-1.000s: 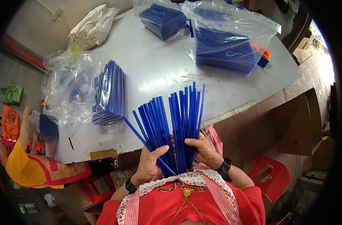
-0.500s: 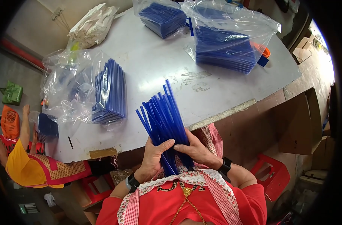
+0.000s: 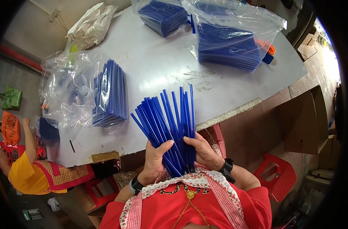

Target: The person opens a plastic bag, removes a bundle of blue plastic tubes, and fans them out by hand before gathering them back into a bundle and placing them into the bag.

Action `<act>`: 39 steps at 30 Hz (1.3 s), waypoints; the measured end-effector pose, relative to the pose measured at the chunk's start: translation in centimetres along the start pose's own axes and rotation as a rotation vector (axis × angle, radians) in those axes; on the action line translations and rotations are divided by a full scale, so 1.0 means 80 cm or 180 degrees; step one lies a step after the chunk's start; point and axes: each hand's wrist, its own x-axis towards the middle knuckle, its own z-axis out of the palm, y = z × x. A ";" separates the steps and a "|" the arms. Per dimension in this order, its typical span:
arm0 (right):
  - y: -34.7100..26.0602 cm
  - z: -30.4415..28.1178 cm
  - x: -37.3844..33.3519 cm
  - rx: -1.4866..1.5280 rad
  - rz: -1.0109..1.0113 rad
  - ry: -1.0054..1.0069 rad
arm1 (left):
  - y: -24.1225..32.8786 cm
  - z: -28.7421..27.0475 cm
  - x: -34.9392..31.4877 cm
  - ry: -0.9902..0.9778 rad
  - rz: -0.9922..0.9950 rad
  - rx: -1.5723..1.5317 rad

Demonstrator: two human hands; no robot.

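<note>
Straws, basically: you're holding a bunch of long blue straws in front of your chest, both hands wrapped around the lower ends. Your left hand is closing around the bunch from the left with the thumb lying across the front, and your right hand is pressing in from the right, fingers curled tight on the same bundle. Long axis is running up and away from the grip, tips fanning out over the near edge of the white table, leftmost ones leaning left, rightmost ones standing nearly straight.

Up and left of the grip, a stack of flat blue packs is sitting on the table, with a crumpled clear plastic bag just left of it. Far above your hands, two more clear bags stuffed with blue packs are lying at the far end. Something orange is peeking out behind the right one. Down left of the grip, a person in a yellow shirt is sitting beside the table.
</note>
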 end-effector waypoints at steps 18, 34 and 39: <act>-0.002 0.000 -0.006 0.0009 -0.0090 -0.0258 | 0.003 0.001 -0.013 -0.0013 0.0078 0.0043; -0.023 0.056 0.000 -0.6285 -0.1367 0.0004 | 0.000 0.007 0.043 -0.0070 0.0030 0.0196; -0.023 0.059 -0.003 -0.6358 -0.2701 -0.0127 | 0.014 0.002 0.058 -0.0207 -0.0458 -0.0506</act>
